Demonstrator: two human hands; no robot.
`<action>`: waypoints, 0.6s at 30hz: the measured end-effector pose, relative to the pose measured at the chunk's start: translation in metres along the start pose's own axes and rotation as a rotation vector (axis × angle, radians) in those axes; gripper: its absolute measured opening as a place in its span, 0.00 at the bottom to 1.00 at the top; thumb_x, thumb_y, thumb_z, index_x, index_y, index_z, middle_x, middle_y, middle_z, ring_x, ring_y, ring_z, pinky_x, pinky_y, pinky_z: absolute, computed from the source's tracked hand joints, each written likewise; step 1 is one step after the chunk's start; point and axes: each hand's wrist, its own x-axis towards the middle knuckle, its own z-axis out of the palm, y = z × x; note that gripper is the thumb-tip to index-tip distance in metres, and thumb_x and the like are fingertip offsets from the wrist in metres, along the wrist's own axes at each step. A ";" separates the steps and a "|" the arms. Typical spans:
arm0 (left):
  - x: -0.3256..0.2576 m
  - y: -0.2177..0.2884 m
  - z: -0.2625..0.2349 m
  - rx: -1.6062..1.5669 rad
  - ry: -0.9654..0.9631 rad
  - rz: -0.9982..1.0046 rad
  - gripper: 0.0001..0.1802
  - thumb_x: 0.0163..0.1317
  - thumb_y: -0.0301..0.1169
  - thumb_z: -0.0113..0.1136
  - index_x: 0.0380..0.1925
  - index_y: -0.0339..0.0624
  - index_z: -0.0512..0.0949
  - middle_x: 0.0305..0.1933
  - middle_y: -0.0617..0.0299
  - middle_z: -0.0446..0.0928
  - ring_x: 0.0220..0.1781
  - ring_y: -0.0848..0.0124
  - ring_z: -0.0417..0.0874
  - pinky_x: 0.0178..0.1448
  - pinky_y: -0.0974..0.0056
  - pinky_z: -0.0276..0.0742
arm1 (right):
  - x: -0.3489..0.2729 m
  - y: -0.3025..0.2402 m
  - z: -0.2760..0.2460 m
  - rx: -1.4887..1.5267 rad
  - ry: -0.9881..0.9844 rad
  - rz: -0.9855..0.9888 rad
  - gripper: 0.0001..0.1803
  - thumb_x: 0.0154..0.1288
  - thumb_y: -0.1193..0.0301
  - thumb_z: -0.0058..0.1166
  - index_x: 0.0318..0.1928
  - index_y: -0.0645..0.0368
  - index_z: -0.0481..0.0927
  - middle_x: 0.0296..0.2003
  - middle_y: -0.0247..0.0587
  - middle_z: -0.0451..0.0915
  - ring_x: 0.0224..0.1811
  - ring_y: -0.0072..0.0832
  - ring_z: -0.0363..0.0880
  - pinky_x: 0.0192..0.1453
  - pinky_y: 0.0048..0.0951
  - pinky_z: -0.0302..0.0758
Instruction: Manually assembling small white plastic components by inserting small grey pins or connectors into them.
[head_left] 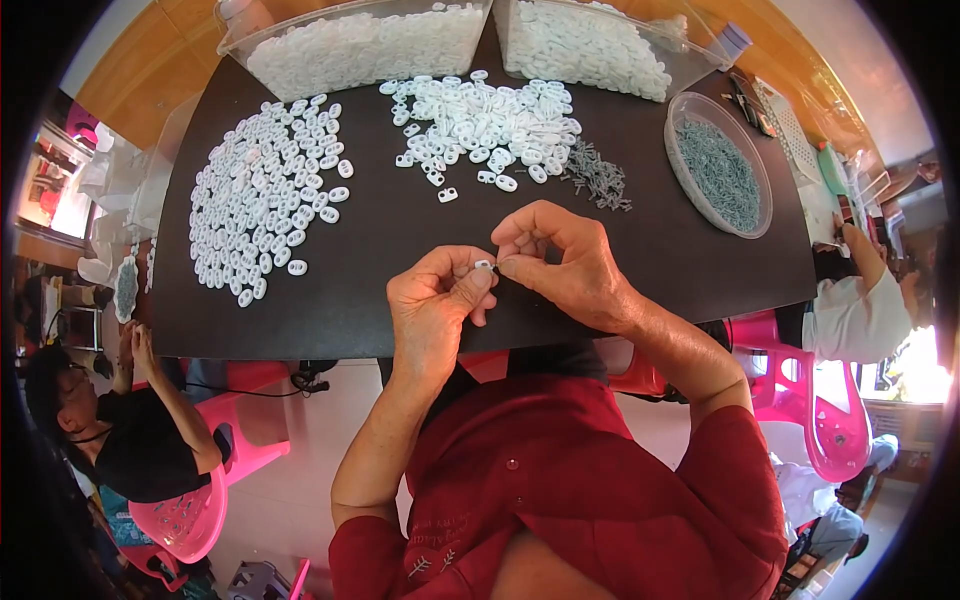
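My left hand (432,305) pinches a small white oval plastic piece (483,264) between thumb and forefinger, just above the table's near side. The fingertips of my right hand (572,262) meet the end of that piece in a closed pinch; whatever is between them is too small to tell. Beyond my hands lies a loose pile of white oval plastic pieces (490,120). At its right edge is a small heap of grey pins (598,178). To the left, many white two-holed oval pieces (255,200) are spread out.
Two clear bins (365,45) (590,50) of white pieces line the dark table's (370,225) far edge. A round tub (765,205) of grey-green pins stands right, near pliers (752,105). People sit at both sides, on pink chairs (185,515) (835,420).
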 end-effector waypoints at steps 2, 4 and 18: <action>0.000 0.000 -0.001 -0.002 0.003 -0.016 0.06 0.57 0.22 0.60 0.33 0.29 0.78 0.28 0.56 0.78 0.22 0.76 0.75 0.23 0.74 0.69 | 0.000 0.000 0.001 -0.017 -0.004 0.006 0.11 0.57 0.78 0.56 0.42 0.63 0.76 0.31 0.31 0.77 0.33 0.14 0.72 0.38 0.19 0.70; 0.001 -0.002 -0.002 -0.008 -0.003 -0.014 0.06 0.57 0.22 0.60 0.33 0.29 0.78 0.28 0.56 0.78 0.22 0.76 0.75 0.23 0.74 0.69 | 0.001 0.003 0.001 0.008 -0.008 0.000 0.11 0.57 0.78 0.56 0.41 0.63 0.76 0.31 0.31 0.77 0.33 0.14 0.72 0.38 0.19 0.70; -0.001 -0.004 -0.002 0.026 0.013 -0.004 0.05 0.58 0.22 0.60 0.33 0.29 0.78 0.27 0.57 0.78 0.22 0.77 0.75 0.22 0.75 0.69 | 0.001 0.004 0.004 -0.018 -0.011 0.005 0.10 0.57 0.77 0.57 0.40 0.63 0.76 0.30 0.30 0.77 0.33 0.14 0.72 0.37 0.19 0.70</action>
